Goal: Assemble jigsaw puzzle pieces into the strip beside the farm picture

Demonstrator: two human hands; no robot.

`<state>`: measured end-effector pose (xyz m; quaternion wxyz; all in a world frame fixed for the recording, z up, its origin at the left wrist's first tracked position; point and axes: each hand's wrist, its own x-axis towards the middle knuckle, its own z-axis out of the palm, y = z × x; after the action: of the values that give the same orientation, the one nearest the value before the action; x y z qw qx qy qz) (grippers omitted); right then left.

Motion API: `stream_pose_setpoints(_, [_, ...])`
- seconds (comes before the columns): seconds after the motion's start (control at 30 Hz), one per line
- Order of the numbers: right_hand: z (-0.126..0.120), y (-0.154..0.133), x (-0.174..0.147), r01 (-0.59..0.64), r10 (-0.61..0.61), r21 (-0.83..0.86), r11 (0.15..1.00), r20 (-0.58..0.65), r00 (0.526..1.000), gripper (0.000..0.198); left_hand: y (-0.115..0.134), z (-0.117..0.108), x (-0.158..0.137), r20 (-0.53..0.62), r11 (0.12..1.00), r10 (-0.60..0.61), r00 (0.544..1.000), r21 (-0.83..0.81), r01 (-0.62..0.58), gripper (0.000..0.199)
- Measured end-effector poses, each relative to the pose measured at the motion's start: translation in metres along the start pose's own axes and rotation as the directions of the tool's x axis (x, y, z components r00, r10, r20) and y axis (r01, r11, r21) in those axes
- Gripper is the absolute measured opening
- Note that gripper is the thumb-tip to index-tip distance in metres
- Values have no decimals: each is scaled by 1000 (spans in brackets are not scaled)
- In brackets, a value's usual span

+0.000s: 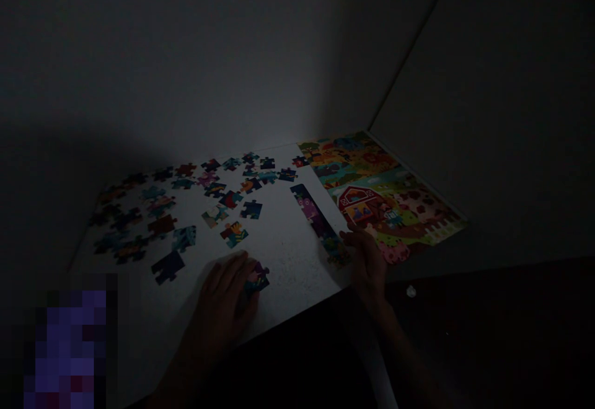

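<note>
Fingers point(239, 266) of the left hand point(223, 300) rest flat and open on a loose piece point(257, 277); right hand point(367, 260) steadies a joined strip point(318, 220) beside it, grip unclear. Most pieces point(186, 201) beyond lie unjoined on the desk point(288, 254).

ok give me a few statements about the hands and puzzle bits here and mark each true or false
1. The left hand rests on a puzzle piece near the table's front edge. True.
2. The right hand is lifted high above the table. False: it lies low at the joined strip.
3. The farm picture lies at the table's left end. False: it is on the right.
4. Loose pieces are scattered left of the strip. True.
</note>
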<state>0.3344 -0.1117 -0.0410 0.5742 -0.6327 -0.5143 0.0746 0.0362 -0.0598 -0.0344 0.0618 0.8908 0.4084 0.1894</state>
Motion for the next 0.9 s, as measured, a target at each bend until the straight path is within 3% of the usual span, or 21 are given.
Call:
stream_pose_setpoints(0.13, [4,-2,-6,-22,26,53,998,-66,998,22,-10,-8,-18,-29,999,-25,999,40,26,44])
stream_pose_setpoints(0.33, [-5,3,-10,-101,96,-92,991,-51,994,24,-17,-22,-31,-161,986,21,987,165,6,44])
stream_pose_setpoints(0.53, [-14,19,-13,45,-43,-211,977,16,999,37,-27,-18,-32,-170,972,53,984,234,-12,42])
stream_pose_setpoints(0.67, [-10,26,-14,99,-90,-278,955,42,995,35,-40,-14,-31,-152,957,-9,988,286,52,45])
stream_pose_setpoints(0.8, [-8,16,-12,60,-23,-342,938,113,993,30,-55,-13,-19,-191,951,-78,979,281,130,40])
stream_pose_setpoints(0.9, [-4,0,-11,-6,37,-330,944,89,995,29,-64,-12,-7,-201,948,-99,975,278,154,40])
